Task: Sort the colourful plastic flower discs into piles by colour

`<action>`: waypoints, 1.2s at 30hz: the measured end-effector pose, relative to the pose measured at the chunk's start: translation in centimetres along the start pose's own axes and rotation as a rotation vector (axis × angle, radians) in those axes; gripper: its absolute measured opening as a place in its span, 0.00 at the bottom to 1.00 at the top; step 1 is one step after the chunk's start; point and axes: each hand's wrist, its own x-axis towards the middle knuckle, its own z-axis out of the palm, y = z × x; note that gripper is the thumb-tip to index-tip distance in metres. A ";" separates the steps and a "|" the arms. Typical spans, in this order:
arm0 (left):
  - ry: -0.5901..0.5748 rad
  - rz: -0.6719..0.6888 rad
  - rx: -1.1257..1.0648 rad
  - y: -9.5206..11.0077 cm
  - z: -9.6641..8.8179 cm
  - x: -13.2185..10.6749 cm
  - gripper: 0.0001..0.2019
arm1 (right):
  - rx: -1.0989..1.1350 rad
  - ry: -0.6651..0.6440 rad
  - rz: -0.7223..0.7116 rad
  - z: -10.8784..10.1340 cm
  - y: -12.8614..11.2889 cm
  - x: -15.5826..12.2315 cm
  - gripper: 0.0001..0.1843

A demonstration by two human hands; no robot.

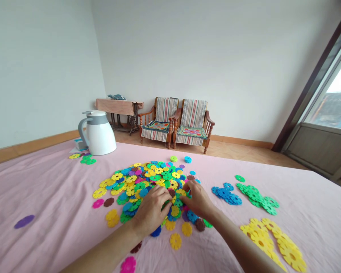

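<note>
A big mixed heap of coloured plastic snowflake discs [147, 180] lies on the pink tablecloth [45, 197]. My left hand [152, 210] rests palm down on the near edge of the heap, fingers curled among the discs. My right hand [197, 199] lies beside it, fingertips pinched at a yellow disc [181, 192]; what it grips is partly hidden. To the right lie sorted groups: blue discs [226, 193], green discs [257, 197] and yellow discs [275, 240].
A white jug [98, 132] stands at the far left of the table with a few green and yellow discs [85, 158] beside it. A lone purple disc [24, 221] lies near left. Two striped wooden armchairs [176, 123] and a sewing table [121, 108] stand by the wall.
</note>
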 end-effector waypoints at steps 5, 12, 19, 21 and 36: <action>-0.007 -0.012 0.012 -0.1 0.2 -0.1 0.06 | 0.045 0.041 0.022 0.1 -0.1 -0.1 0.06; -0.019 -0.009 0.031 0.0 0.0 0.0 0.05 | 0.022 0.132 -0.046 -0.1 -1.3 -1.1 0.07; -0.004 0.018 0.029 0.1 -0.1 0.0 0.06 | 0.163 0.145 0.056 -0.9 -1.5 -1.0 0.03; -0.004 0.024 0.031 0.0 0.0 0.0 0.06 | 0.229 0.135 0.099 -2.1 -1.1 -0.9 0.03; 0.000 0.022 0.022 -0.6 0.5 -0.1 0.07 | 0.168 -0.333 0.265 -13.0 7.0 -7.3 0.10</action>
